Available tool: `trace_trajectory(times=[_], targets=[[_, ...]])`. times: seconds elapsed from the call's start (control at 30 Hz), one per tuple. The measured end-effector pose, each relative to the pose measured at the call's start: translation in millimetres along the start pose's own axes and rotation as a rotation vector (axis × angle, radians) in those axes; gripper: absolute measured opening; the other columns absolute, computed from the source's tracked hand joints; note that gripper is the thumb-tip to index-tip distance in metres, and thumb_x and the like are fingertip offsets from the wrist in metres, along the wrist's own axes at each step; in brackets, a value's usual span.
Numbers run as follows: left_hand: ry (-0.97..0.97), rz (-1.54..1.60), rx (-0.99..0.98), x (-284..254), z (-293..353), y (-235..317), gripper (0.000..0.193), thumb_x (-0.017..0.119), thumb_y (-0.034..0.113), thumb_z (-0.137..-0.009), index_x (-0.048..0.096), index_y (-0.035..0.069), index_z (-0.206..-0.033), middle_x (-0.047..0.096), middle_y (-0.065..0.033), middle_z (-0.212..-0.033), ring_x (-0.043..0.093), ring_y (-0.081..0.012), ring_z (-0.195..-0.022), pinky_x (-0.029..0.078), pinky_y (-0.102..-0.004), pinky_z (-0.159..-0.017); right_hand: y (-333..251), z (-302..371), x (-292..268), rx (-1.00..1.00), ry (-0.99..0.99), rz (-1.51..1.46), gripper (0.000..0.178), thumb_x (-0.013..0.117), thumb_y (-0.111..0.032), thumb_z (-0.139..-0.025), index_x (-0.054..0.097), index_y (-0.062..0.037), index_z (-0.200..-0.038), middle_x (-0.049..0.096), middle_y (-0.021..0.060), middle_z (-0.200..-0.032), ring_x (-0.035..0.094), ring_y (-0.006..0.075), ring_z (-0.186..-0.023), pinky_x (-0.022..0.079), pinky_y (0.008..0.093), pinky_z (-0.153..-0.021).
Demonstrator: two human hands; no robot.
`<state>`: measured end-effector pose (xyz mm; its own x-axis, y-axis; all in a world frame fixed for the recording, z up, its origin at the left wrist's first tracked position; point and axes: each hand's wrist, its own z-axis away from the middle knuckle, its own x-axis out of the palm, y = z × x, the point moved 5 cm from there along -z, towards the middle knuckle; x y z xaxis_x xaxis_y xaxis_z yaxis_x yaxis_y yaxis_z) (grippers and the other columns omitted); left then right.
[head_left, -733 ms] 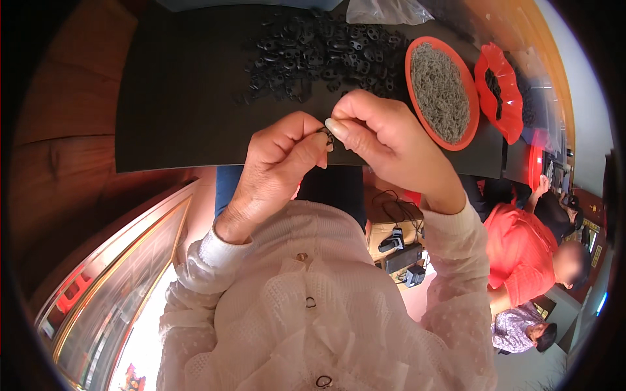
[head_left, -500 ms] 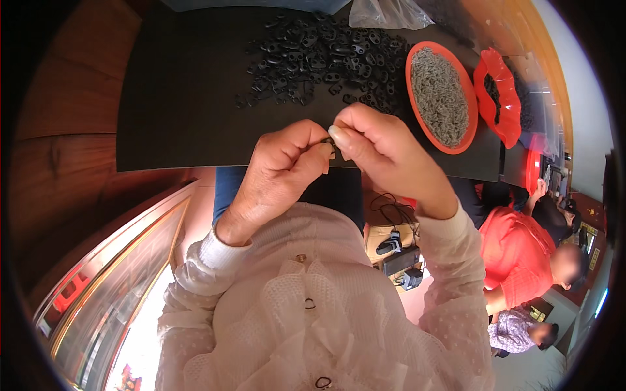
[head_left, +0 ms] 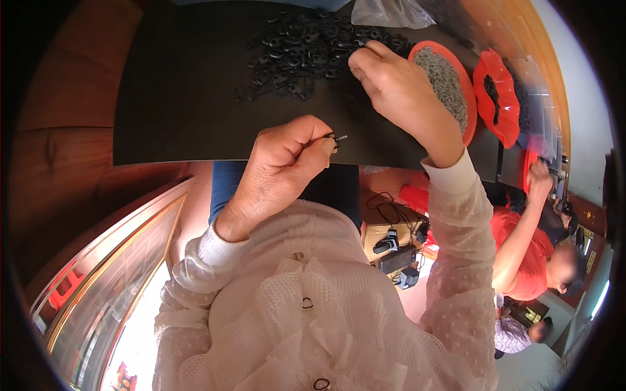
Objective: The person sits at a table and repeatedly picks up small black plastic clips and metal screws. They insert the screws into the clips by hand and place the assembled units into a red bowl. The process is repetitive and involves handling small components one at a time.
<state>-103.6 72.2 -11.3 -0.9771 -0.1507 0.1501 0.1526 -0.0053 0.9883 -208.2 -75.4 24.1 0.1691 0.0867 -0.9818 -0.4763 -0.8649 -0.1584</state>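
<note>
At the near edge of the dark table, my left hand [head_left: 287,159] pinches a small black plastic cord-lock piece [head_left: 332,136] between thumb and forefinger. A thin metal spring [head_left: 342,137] sticks out of it to the right. My right hand [head_left: 401,91] is raised farther off, between the heap of black cord-lock pieces [head_left: 297,55] and an orange bowl [head_left: 469,98] full of small grey metal springs [head_left: 442,81]. Its fingers are curled together; their tips face away, so anything in them is hidden. The right wrist covers part of the bowl.
A red wavy-rimmed bowl [head_left: 512,98] with black bits stands right of the springs. Clear plastic bags [head_left: 391,13] lie at the far edge. Below the table, a box [head_left: 372,238] carries adapters and cables. A person in red [head_left: 521,274] sits at the right, one arm raised.
My right hand has left the left hand and moved away toward the heap. The spring now shows in the black piece. My left hand has stayed nearly still. The person in red has raised an arm.
</note>
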Motion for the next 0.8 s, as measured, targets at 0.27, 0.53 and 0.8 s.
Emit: trace_trajectory(times=[0.27,0.53,0.8], targets=[[-0.005,-0.019,0.043,0.2,1.0,1.2,0.003,0.059,-0.001,-0.088,0.059,-0.001,-0.085,0.054,0.0015,-0.066,0.047,-0.0025,-0.061,0.040,-0.0206,-0.054,-20.1,-3.7,0.6,-0.100,0.047,-0.072,0.014,0.064,-0.014,-0.084,0.057,-0.0027,-0.086,0.059,0.0106,-0.090,0.064,0.0354,-0.077,0.051,0.0435,-0.062],[-0.048,-0.034,0.013,-2.6,6.9,3.3,0.007,0.054,0.001,-0.093,0.060,0.000,-0.089,0.058,0.0012,-0.072,0.051,-0.0031,-0.067,0.043,-0.0199,-0.060,-39.4,-8.0,-0.7,-0.146,0.019,0.132,0.013,0.066,-0.008,-0.078,0.056,-0.0004,-0.083,0.057,0.0117,-0.084,0.063,0.0333,-0.073,0.051,0.0421,-0.058],[-0.022,0.071,-0.126,-0.1,9.6,2.5,0.006,0.056,0.002,-0.092,0.061,0.001,-0.088,0.058,0.0031,-0.072,0.048,-0.0023,-0.064,0.041,-0.0193,-0.057,-51.9,-9.6,-1.0,-0.253,0.082,0.331,0.010,0.063,-0.007,-0.068,0.062,-0.0002,-0.075,0.060,0.0120,-0.073,0.067,0.0254,-0.066,0.053,0.0357,-0.051]])
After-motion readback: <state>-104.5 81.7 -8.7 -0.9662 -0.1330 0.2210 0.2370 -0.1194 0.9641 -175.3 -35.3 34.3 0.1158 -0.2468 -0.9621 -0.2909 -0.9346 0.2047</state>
